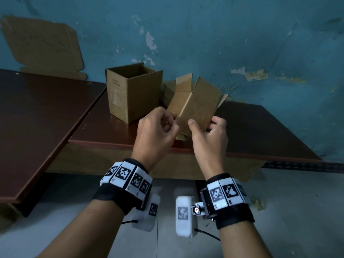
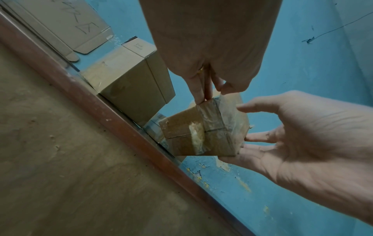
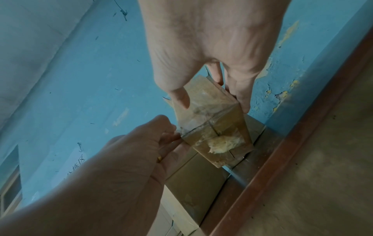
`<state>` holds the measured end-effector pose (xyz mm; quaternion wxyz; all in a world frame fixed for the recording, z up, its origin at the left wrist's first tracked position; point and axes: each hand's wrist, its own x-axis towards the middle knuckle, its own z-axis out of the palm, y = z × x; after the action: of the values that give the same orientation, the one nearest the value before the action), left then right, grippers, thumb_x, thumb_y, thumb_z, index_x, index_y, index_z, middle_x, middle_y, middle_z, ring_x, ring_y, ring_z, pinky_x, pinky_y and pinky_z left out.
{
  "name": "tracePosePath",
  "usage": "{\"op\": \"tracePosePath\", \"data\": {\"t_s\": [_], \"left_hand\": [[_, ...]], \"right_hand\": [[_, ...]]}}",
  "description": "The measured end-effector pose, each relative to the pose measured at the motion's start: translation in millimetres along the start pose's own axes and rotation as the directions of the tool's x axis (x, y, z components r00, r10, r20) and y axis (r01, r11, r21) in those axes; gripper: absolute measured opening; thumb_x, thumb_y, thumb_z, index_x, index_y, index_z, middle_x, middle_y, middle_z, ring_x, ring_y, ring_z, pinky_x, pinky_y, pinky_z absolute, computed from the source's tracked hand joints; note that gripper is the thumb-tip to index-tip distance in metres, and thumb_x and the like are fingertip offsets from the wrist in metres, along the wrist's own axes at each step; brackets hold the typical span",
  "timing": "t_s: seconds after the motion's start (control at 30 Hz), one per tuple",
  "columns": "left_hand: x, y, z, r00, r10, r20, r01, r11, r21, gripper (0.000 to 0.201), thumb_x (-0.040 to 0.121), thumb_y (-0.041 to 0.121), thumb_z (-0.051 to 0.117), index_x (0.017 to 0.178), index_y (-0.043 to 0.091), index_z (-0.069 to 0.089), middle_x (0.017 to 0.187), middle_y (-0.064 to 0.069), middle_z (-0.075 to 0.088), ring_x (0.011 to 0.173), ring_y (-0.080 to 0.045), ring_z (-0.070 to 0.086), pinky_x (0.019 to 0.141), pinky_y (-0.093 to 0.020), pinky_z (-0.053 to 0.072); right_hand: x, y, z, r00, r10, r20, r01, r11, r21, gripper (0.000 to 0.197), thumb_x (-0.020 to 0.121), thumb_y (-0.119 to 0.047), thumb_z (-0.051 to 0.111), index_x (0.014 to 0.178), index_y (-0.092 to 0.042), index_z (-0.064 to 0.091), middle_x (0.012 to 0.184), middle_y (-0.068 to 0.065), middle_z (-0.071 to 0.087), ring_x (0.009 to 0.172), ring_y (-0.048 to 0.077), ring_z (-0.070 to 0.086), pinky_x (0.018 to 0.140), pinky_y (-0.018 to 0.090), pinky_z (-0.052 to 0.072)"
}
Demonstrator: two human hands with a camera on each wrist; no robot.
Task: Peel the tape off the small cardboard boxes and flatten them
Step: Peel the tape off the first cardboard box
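Right hand grips a small taped box above the table's near edge; left hand pinches its tape. A hard pull may tear cardboard.

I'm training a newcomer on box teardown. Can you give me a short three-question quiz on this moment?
1. True or false: the right hand grips the small taped box.
2. Where does the left hand pinch? A) the clear tape at the box's corner B) the open box on the table
3. Fill in: a sheet of flattened ___ leans on the wall.

Key: 1 true; 2 A; 3 cardboard.
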<state>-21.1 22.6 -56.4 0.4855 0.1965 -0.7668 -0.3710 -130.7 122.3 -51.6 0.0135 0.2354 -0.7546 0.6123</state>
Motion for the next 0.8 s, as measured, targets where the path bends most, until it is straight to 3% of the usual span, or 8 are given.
{"op": "tracePosePath", "data": {"t_s": [0.13,0.3,0.37,0.6,0.8], "left_hand": [[-0.9,4.1,-0.8,1.0,-0.024,0.004,0.025,0.998,-0.06,0.009,0.095,0.009,0.076,0.095,0.006,0.067,0.114,0.004,0.073,0.101,-0.001,0.072,0.085,-0.021,0.062],[-1.5,8.5,-0.2,1.0,-0.005,0.009,0.006,0.991,-0.137,0.009,0.093,0.007,0.076,0.092,0.006,0.067,0.117,0.006,0.074,0.118,0.004,0.067,0.089,-0.016,0.059],[-1.9,9.4,0.5,1.0,0.017,0.016,-0.014,0.982,-0.189,0.01,0.093,0.005,0.075,0.091,0.005,0.066,0.118,0.004,0.074,0.124,0.002,0.066,0.092,-0.019,0.059],[-1.2,10.7,1.1,0.996,0.065,0.056,-0.043,0.944,-0.328,0.011,0.091,-0.004,0.074,0.087,0.0,0.065,0.121,-0.005,0.074,0.133,-0.008,0.064,0.106,-0.036,0.059],[-0.9,11.7,2.6,0.995,0.085,0.053,-0.057,0.916,-0.396,0.015,0.087,-0.01,0.076,0.082,-0.003,0.064,0.122,-0.009,0.074,0.137,-0.015,0.063,0.11,-0.048,0.056]], "right_hand": [[0.0,-1.5,-0.5,1.0,0.011,-0.008,-0.011,1.0,0.018,0.067,0.086,-0.059,0.077,0.135,-0.02,0.051,0.123,0.001,0.069,0.106,0.014,0.069,0.085,0.03,0.057],[-0.6,-1.2,-1.9,0.993,0.112,0.029,-0.114,0.991,0.066,0.095,0.076,-0.076,0.074,0.143,-0.015,0.048,0.13,0.001,0.066,0.115,0.016,0.067,0.096,0.041,0.059],[-0.2,-0.5,-1.2,0.987,0.154,0.04,-0.157,0.983,0.097,0.105,0.07,-0.08,0.076,0.144,-0.012,0.046,0.132,0.002,0.066,0.116,0.018,0.067,0.098,0.043,0.059],[3.2,1.0,6.2,0.964,0.26,0.052,-0.262,0.909,0.324,0.107,0.054,-0.08,0.088,0.13,-0.011,0.059,0.115,0.003,0.078,0.1,0.017,0.078,0.09,0.044,0.064],[2.5,0.1,6.4,0.957,0.275,0.094,-0.288,0.853,0.436,0.101,0.059,-0.07,0.089,0.131,-0.005,0.061,0.115,0.007,0.079,0.101,0.017,0.079,0.086,0.042,0.066]]}}
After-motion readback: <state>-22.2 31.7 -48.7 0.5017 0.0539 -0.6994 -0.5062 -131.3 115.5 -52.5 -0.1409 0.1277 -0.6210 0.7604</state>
